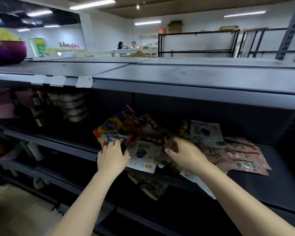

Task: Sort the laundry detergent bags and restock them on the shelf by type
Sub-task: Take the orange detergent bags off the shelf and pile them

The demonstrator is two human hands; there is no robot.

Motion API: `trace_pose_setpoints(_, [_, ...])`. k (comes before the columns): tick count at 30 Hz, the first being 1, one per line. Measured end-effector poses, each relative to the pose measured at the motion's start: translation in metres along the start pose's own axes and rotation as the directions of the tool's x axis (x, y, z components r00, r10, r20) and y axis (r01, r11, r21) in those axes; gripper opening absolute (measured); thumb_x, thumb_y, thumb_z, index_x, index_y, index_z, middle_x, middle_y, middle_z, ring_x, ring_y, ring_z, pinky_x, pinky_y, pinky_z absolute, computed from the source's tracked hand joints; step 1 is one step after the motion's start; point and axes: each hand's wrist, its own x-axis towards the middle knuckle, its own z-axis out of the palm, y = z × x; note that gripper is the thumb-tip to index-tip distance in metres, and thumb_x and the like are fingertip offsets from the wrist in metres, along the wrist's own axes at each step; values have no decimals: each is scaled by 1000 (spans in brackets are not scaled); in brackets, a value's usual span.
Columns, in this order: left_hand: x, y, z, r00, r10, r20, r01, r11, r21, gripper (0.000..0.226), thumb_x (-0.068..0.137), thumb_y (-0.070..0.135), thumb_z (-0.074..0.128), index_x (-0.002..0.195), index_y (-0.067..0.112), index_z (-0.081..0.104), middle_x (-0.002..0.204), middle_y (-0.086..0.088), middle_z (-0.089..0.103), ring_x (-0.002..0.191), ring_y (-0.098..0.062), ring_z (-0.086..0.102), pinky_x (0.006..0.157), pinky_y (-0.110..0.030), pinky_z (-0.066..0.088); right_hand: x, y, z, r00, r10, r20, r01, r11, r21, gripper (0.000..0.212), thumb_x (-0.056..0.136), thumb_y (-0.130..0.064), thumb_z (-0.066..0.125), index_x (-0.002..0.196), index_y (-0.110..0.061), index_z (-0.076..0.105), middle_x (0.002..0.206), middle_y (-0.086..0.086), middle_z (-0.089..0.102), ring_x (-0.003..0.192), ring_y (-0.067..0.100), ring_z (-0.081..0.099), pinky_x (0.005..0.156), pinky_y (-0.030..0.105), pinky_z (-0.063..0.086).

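The dark shelf [85, 147] carries a mixed pile of detergent bags. Pink bags [242, 157] lie right of the right hand [186, 154], which pinches a blurred brown bag [170, 144]. The left hand [111, 156] grips the orange bag [116, 129], tilted up. Sorting seems underway; next, each bag likely needs moving toward its own kind.

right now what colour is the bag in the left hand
Mainly orange, with a yellow swirl and blue lettering: the bag held by the left hand. Head view.

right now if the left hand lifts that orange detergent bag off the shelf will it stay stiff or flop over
Probably it flops: the orange detergent bag is a soft pouch, already creased and leaning on the pile. The left hand grips only its bottom edge, so the top likely sags. Its glossy film may slip on the white bag beside it.
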Motion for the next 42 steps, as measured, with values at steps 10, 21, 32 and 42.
trace_pose_setpoints(10, [102,-37,65,997,46,-69,-52,995,-89,90,85,63,44,151,9,15,156,-16,18,143,-32,16,114,-46,15,70,-20,45,990,132,58,-139,979,152,51,94,-41,49,141,-27,36,139,1,44,124,23,46,103,36,41])
trace_pose_setpoints(21, [171,-114,64,990,141,23,-118,894,-431,66,91,35,56,147,17,26,148,-9,34,137,-32,30,107,-47,34,152,-70,104,982,190,9,-188,964,189,42,97,-43,44,132,-21,54,134,3,53,119,22,50,98,28,41])
trace_pose_setpoints(32, [195,-162,60,970,242,29,-194,837,-512,58,92,32,57,144,18,35,142,-7,43,132,-26,40,100,-35,41,253,-61,188,928,368,-59,-246,722,647,113,46,-85,63,140,-26,44,139,4,51,127,26,49,106,47,40])
trace_pose_setpoints(42, [182,-164,60,961,156,-229,-266,753,-602,42,90,8,56,132,8,51,117,-18,63,104,-36,61,82,-45,54,196,-137,131,846,430,-316,-119,729,674,38,101,-25,42,129,-1,52,130,16,54,123,29,50,84,19,37])
